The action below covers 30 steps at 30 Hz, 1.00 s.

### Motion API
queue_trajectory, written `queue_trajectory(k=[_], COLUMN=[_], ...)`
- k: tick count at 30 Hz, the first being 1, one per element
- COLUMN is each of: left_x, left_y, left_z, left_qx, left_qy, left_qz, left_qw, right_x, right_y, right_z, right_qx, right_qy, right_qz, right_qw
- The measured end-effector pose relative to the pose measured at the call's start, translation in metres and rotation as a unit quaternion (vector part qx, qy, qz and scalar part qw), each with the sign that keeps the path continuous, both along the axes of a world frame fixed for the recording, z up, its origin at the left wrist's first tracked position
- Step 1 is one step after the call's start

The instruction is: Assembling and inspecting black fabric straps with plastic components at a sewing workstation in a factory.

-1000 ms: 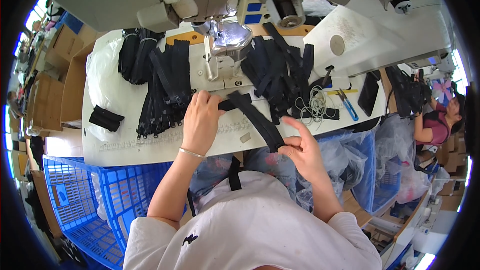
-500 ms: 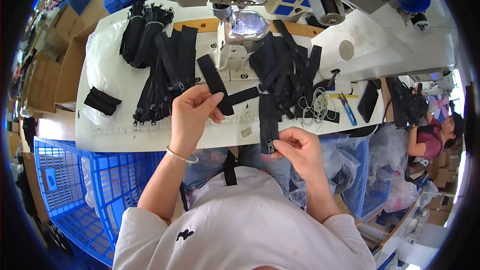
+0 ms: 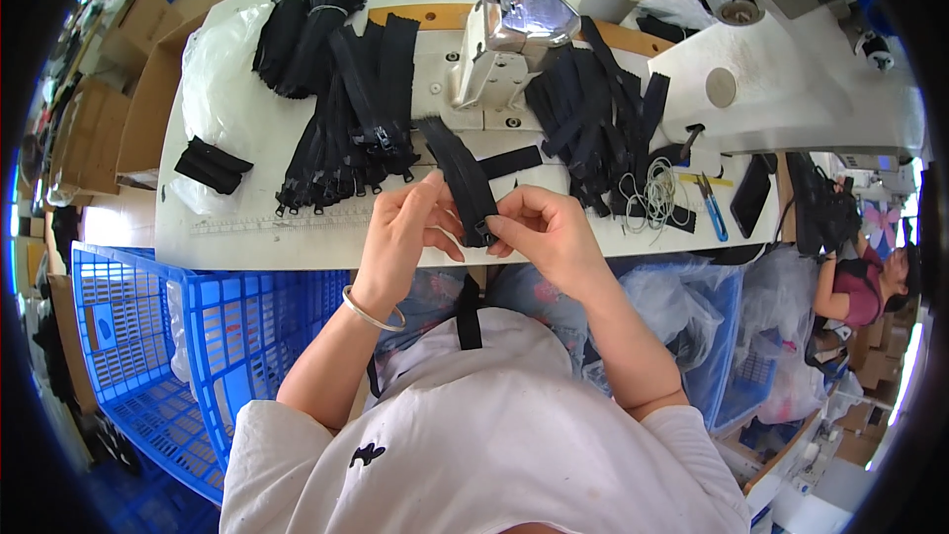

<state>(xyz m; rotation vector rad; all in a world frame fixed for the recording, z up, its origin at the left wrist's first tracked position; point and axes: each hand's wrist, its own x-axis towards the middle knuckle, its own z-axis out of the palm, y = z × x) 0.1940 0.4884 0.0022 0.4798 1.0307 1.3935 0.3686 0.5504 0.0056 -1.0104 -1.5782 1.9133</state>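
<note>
Right hand (image 3: 547, 235): moved leftward, pinching black zipper (image 3: 461, 176) mid-frame
Left hand (image 3: 399, 235): curled beside it; cannot tell if gripping

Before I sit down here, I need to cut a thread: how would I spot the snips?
On the white sewing table, look toward the right end. The snips lie between the pale coiled cord and a flat black object; bright blue handles set them apart from both.
</note>
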Motion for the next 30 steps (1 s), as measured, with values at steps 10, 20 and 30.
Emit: queue_trajectory(k=[10, 20, 30], left_x=[0.012, 0.014, 0.018], left_y=[0.007, 0.006, 0.009], left_z=[0.008, 0.008, 0.012], left_qx=[-0.02, -0.023, -0.005], left_qy=[0.187, 0.225, 0.226], left_qz=[-0.021, -0.022, -0.017], left_qw=[0.982, 0.974, 0.974], right_x=[0.009, 0.01, 0.01], right_y=[0.009, 0.008, 0.005], right_z=[0.005, 0.006, 0.004], right_qx=[-0.093, -0.107, -0.094], right_qy=[0.018, -0.001, 0.024], right_qz=[-0.011, 0.027, -0.004], right_qw=[0.995, 0.994, 0.995])
